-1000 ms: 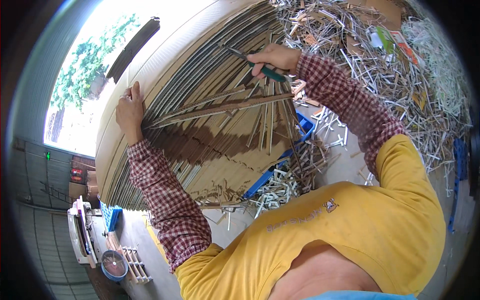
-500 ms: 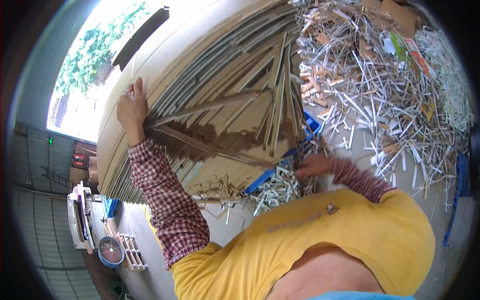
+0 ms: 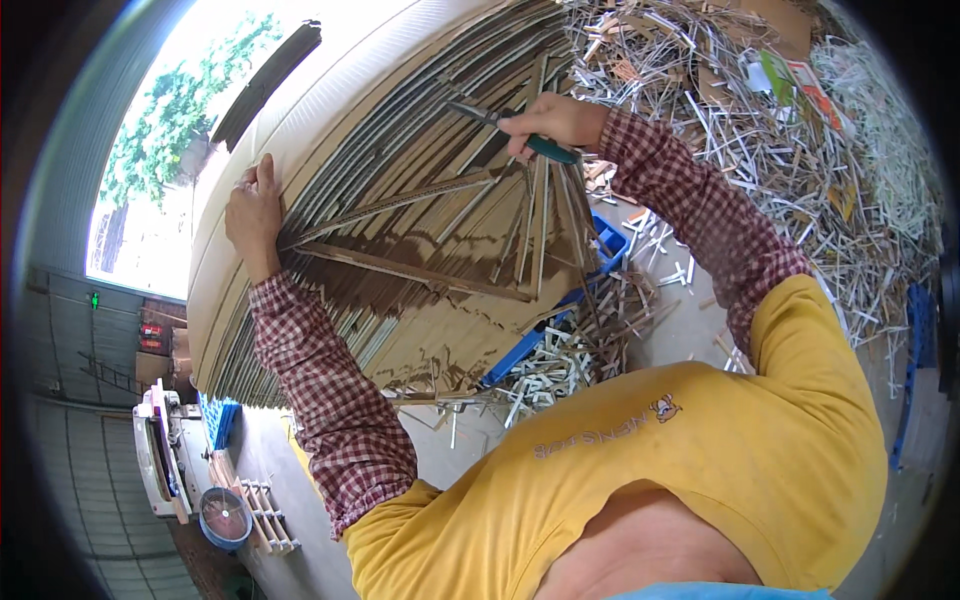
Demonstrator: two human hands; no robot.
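A tall stack of cardboard sheets (image 3: 400, 290) stands before me, its layered, ragged edges facing me. At its upper left rim my left hand (image 3: 254, 215) is closed on the edge of a cardboard sheet, one finger pointing up. My right hand (image 3: 550, 125) grips a knife (image 3: 553, 150) with a green handle and a dark, narrow blade. The blade points left, in front of the stack's upper layers. Several loose cardboard strips (image 3: 400, 268) jut out across the stack's face, between and below my hands.
A big heap of white and brown cardboard scraps (image 3: 720, 150) lies at the right. Blue pallet parts (image 3: 515, 355) show under the stack, beside more offcuts (image 3: 550, 370). At the left stand a fan (image 3: 225, 518) and a white machine (image 3: 160, 450); a bright opening is behind.
My right hand has risen from low beside the scraps to the stack's upper face, and the knife now shows in it. My left hand stays at the stack's rim.
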